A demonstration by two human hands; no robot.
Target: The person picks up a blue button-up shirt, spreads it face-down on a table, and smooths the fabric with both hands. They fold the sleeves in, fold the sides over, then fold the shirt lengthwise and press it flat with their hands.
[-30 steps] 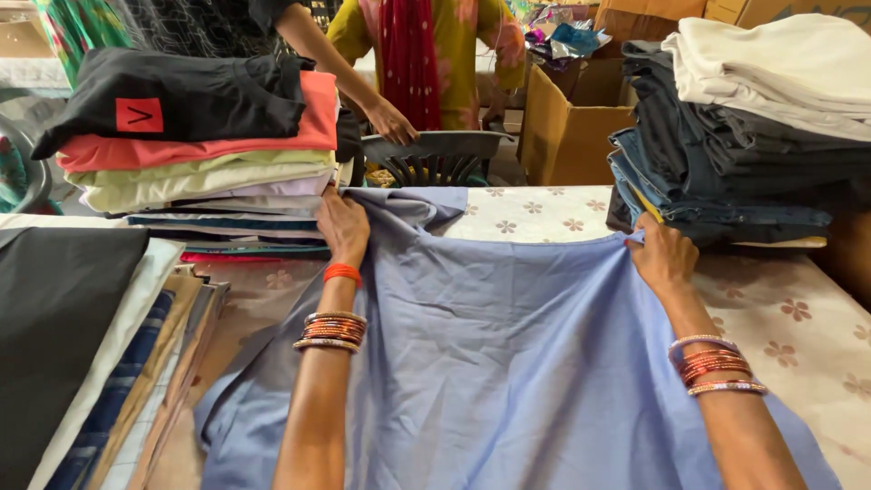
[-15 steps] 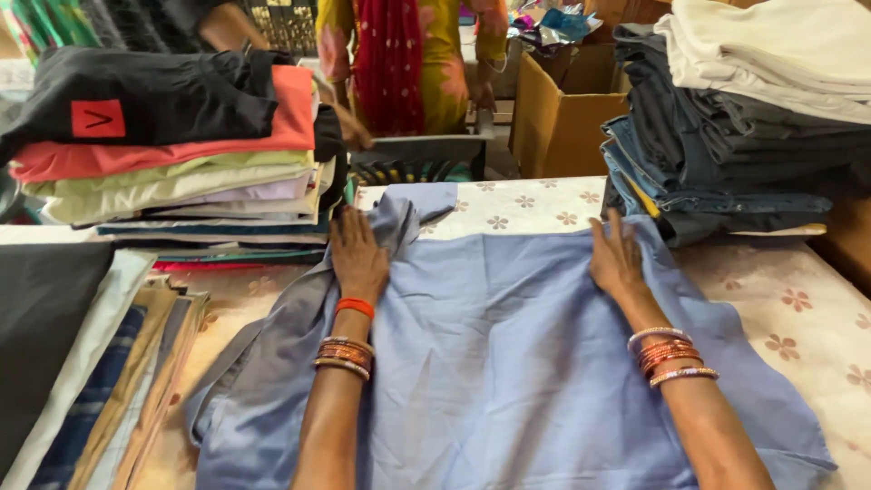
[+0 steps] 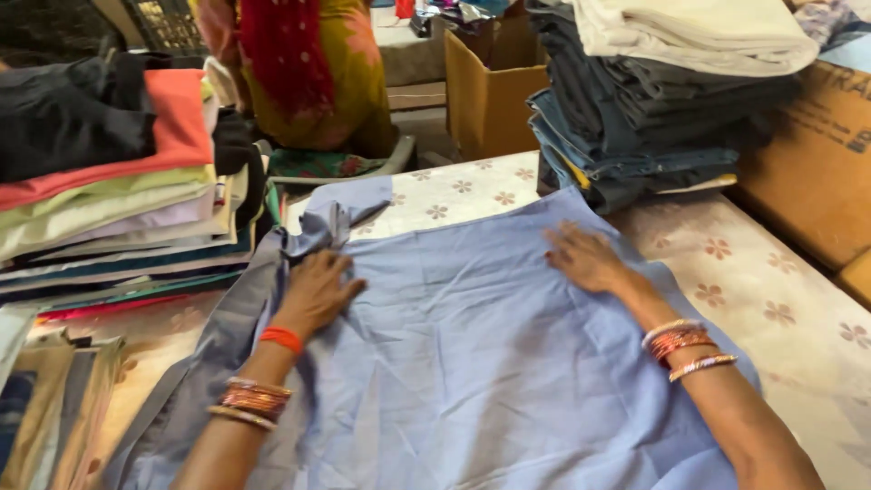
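A light blue cloth [image 3: 472, 363] lies spread over a table covered with a flower-patterned sheet [image 3: 780, 290]. My left hand [image 3: 318, 290] rests flat on the cloth's left side, close to a bunched, twisted corner [image 3: 327, 227]. My right hand [image 3: 585, 259] presses palm-down on the cloth's upper right part, fingers spread. Both wrists carry bangles. Neither hand grips anything.
A tall stack of folded clothes [image 3: 118, 181] stands at the left, another stack of dark and cream garments [image 3: 653, 100] at the back right. A cardboard box [image 3: 485, 100] and a person in a red and yellow garment [image 3: 299, 73] are behind the table. More folded fabric [image 3: 54, 408] lies lower left.
Both hands have slid down the cloth toward me, from its far edge to its middle, flattening it. The view has tilted lower and closer.
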